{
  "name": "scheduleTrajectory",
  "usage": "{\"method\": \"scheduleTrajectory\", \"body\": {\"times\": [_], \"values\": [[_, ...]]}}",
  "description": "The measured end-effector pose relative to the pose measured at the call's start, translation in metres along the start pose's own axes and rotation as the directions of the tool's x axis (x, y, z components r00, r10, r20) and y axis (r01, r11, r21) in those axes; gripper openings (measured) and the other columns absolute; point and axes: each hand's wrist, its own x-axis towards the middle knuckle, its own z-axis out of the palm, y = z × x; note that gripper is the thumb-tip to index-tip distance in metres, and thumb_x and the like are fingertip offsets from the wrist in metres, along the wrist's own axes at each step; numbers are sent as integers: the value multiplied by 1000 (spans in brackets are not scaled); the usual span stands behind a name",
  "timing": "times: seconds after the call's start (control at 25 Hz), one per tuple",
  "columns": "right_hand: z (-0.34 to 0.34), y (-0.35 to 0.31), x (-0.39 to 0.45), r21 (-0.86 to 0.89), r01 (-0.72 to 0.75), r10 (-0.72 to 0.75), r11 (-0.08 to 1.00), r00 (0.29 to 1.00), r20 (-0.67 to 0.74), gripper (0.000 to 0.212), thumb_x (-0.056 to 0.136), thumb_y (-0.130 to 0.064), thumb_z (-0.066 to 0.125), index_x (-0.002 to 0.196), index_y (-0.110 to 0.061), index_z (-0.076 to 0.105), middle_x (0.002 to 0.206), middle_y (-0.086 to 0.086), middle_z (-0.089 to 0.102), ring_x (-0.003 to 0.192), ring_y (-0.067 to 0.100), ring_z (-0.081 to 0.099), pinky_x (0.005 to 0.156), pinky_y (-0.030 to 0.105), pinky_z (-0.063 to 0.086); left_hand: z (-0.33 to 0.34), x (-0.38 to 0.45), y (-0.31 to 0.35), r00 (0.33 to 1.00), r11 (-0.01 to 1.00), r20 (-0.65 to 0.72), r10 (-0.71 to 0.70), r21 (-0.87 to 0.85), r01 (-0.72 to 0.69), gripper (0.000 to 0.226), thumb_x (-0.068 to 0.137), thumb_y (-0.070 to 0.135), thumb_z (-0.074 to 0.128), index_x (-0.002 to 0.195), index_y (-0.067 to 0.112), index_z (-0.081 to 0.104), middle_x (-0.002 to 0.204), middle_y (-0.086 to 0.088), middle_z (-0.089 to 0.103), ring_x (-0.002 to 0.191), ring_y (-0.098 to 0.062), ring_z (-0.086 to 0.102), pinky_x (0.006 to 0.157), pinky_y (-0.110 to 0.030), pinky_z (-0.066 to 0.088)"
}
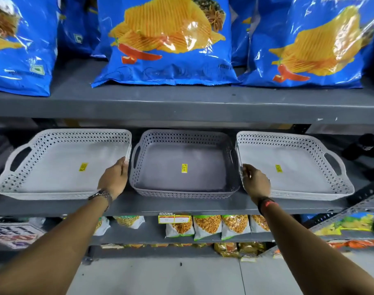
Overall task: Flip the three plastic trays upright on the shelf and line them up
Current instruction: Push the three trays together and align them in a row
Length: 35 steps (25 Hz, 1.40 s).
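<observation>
left hand (116, 177): sat left of centre in the frame, fingers curled over the right-end handle of the left tray (60, 165), gripping it; a watch (101, 195) showed at the wrist.

right hand (255, 180): sat right of centre, fingers wrapped on the left end wall of the right tray (292, 167), gripping it; a dark band (265, 202) showed at the wrist.

left tray: pale grey, open side up, bare but for a yellow sticker (83, 166) on its floor; lay in the middle-left of the frame, on the grey shelf (182, 206).

middle tray (184, 165): darker grey, open side up, at centre frame between the two hands and touched by neither; its end walls lay just beside those of its neighbours.

right tray: pale grey, open side up, middle-right of the frame, its far handle toward the right edge.

step in hand, as judged: flipping looked done, since all three showed their floors; the lining-up was under way. the outer trays splayed slightly, though the wide lens may have caused that.

next move, as judged: small pushes or turns of both outer trays to square their front edges with the middle one and the shelf lip.

surrounds: blue crisp bags (167, 41) across the top of the frame; snack packets (207, 226) below.
</observation>
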Motion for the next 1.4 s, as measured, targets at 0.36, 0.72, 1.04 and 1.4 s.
{"method": "scheduleTrajectory", "body": {"times": [0.36,0.72,1.04,1.4], "values": [[4,6,1,-14,17,-18,1000,997,-79,29,92,-34,45,110,-27,67,89,17,74,86,39,66,71,37,50,24,6,-6,996,999,-89,-23,30,26,39,97,33,28,128,18,47,91,-28,68,83,-46,61,68,-43,47],[3,9,10,59,-59,62,997,997,-54,28,89,-38,49,104,-26,70,91,13,75,85,36,66,66,32,48,34,6,7,993,998,-102,-58,7,59,32,93,29,40,121,17,51,89,-27,68,83,-47,61,68,-43,48],[7,-17,15,73,11,-15,997,999,42,38,91,-31,50,126,-16,57,102,19,71,92,39,65,73,39,52,21,18,15,995,1000,-97,-1,14,2,50,88,27,49,137,22,40,92,-24,69,81,-42,63,65,-39,49],[17,-32,4,-57,-84,85,995,996,11,19,89,-4,41,99,-8,57,88,21,69,80,40,62,57,32,33,35,10,22,990,992,-115,78,113,-65,56,86,1,44,140,15,37,149,-10,36,97,-47,61,70,-49,53]]}}
